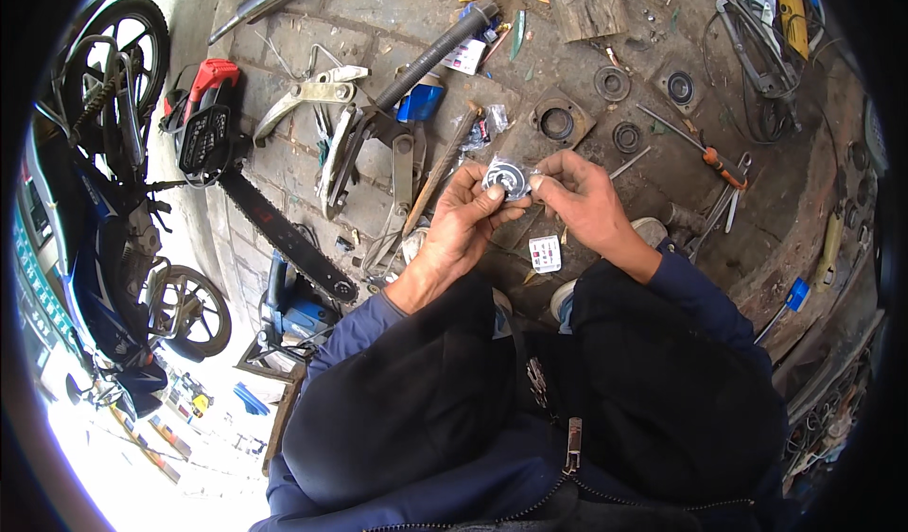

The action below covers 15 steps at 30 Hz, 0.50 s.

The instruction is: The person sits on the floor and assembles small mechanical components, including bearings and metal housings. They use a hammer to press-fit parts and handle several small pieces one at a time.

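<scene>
Between my two hands is a round bearing (pixel 508 181) with a dark face, wrapped in clear plastic. My left hand (pixel 456 227) is closed around it, thumb on its near edge. My right hand (pixel 588 203) pinches the plastic at the bearing's right side. Just beyond my hands, a square flange housing (pixel 578 118) with a round bore lies on the ground. To its right are a bearing ring (pixel 600 84), another bearing (pixel 627 147) and a second housing with a dark ring (pixel 694 96). A small white printed box (pixel 545 255) lies below my hands, near my shoes.
A gear puller (pixel 404 158) with a long threaded rod lies left of my hands, beside a chainsaw (pixel 284 233). A motorcycle (pixel 95 258) stands far left. On the right lie an orange-handled screwdriver (pixel 723 166) and a metal frame with cables (pixel 757 54). A wooden block (pixel 582 2) lies ahead.
</scene>
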Each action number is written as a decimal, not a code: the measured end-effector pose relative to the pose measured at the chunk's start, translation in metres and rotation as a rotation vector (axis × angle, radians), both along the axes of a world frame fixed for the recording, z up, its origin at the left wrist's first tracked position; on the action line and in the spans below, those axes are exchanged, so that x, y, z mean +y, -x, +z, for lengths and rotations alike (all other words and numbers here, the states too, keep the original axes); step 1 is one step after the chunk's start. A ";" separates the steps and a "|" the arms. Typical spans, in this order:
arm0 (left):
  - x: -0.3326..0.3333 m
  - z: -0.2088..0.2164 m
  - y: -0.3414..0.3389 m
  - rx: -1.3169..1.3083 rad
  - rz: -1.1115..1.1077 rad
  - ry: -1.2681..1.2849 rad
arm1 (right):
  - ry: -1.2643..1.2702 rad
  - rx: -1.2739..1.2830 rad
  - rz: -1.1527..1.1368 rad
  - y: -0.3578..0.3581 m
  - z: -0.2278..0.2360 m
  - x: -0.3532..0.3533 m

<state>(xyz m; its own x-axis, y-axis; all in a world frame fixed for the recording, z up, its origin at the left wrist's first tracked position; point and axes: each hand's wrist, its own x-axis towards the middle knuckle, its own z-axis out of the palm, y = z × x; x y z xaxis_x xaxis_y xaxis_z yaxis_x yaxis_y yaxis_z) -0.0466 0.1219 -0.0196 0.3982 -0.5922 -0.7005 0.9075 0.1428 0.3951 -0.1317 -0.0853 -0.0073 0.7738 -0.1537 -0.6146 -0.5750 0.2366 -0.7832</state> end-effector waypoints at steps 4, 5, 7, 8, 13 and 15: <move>-0.002 0.001 -0.003 -0.082 -0.076 -0.014 | 0.116 -0.011 0.146 -0.005 0.004 -0.013; -0.001 0.002 -0.006 -0.074 -0.124 -0.083 | 0.077 -0.050 0.201 -0.006 0.005 -0.018; 0.002 0.004 -0.013 -0.111 -0.248 -0.036 | 0.003 -0.080 0.335 -0.007 0.007 -0.028; 0.004 0.005 -0.017 -0.132 -0.304 -0.006 | -0.054 -0.055 0.375 -0.008 0.006 -0.031; 0.002 0.001 -0.024 -0.236 -0.313 -0.027 | -0.127 -0.032 0.294 -0.006 0.001 -0.033; 0.002 0.000 -0.021 -0.212 -0.221 -0.049 | -0.109 0.015 0.155 -0.001 -0.001 -0.028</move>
